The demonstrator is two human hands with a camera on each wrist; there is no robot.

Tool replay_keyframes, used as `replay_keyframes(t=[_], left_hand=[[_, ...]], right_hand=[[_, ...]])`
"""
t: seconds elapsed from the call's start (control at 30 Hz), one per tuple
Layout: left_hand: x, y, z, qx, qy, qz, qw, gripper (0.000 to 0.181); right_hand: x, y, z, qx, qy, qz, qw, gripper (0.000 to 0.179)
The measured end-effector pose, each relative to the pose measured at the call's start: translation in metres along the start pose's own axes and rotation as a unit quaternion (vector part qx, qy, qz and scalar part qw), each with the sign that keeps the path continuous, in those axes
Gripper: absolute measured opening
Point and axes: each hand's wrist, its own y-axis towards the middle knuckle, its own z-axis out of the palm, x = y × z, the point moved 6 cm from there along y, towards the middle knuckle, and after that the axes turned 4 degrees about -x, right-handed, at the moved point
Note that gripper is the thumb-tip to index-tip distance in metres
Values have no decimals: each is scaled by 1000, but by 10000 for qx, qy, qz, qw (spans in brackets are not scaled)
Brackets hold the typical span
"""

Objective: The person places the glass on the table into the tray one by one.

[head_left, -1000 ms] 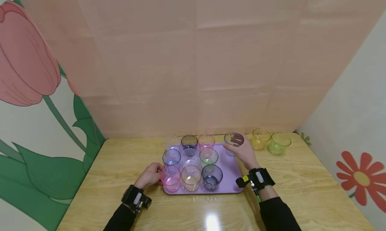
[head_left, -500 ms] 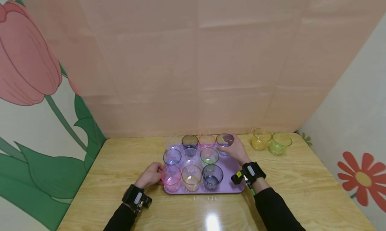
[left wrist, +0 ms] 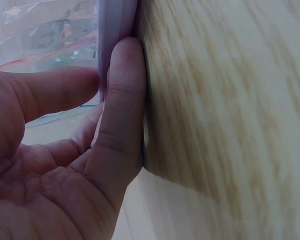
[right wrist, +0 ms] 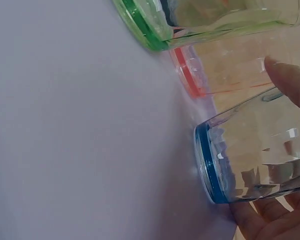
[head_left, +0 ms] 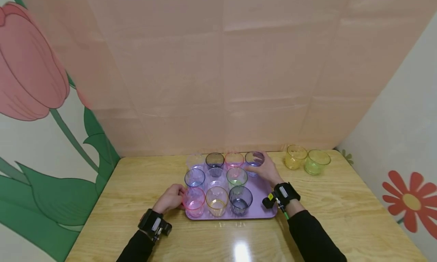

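Observation:
My left hand holds the left edge of a purple tray, thumb on the rim side and fingers along its outer side, as the left wrist view shows. My right hand grips a clear blue-tinted glass at the tray's back right corner, thumb on one side and fingers on the other. Its blue base is at the tray surface; whether it fully touches is unclear. Beside it stands a pink glass, and in front of that a green one.
Several other glasses fill the tray's left part in rows, including a front pink glass, a yellow-rimmed glass and a dark grey one. A yellow glass and a lime green glass stand on the wooden table, right of the tray.
My right hand has moved left with the blue-tinted glass, bringing it beside the pink glass in the back row. It has stayed there over the last half second. My left hand has not moved.

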Motion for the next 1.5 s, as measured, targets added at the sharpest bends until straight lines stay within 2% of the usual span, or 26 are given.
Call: replay_keyframes(t=[0.67, 0.97, 1.1, 1.23, 1.5], left_hand=[[2, 1, 2, -93, 172, -48, 9998, 26], [3, 1, 1, -109, 188, -39, 9998, 26], [2, 1, 1, -91, 172, 4, 9998, 26], [1, 1, 1, -61, 198, 47, 9998, 25], [1, 1, 0, -52, 217, 36, 9997, 26]], right_hand=[[-4, 4, 3, 43, -141, -106, 9998, 93], [0, 0, 1, 183, -255, -33, 9995, 101], [5, -3, -2, 287, -310, -20, 9991, 106], [7, -6, -8, 389, -130, -36, 9992, 107], [14, -15, -28, 575, 98, 61, 9983, 99]])
